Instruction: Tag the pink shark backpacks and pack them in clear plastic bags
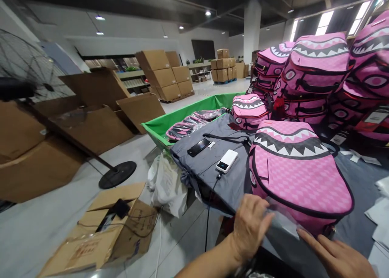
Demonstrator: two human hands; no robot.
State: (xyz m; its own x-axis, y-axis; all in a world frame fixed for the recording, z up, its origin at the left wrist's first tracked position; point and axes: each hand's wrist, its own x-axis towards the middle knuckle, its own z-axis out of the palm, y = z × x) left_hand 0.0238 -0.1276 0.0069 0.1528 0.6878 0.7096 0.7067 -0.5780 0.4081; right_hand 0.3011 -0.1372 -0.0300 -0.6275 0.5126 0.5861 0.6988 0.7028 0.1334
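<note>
A pink backpack [296, 170] with a shark-teeth print lies flat on the grey-covered table [212, 168]. At its near end a clear plastic bag [279, 223] covers the bottom edge. My left hand [251, 225] pinches the bag's edge at the table's near corner. My right hand [337, 255] rests with fingers spread on the plastic, just right of the left hand. A white power bank [227, 161] and a black phone [199, 147] lie on the table left of the backpack.
Stacks of the same pink backpacks [316, 75] fill the right side. A green bin [170, 124] holds flat pink pieces. White bags [167, 184] hang off the table. Cardboard boxes [103, 229] and a standing fan [117, 174] occupy the floor at left.
</note>
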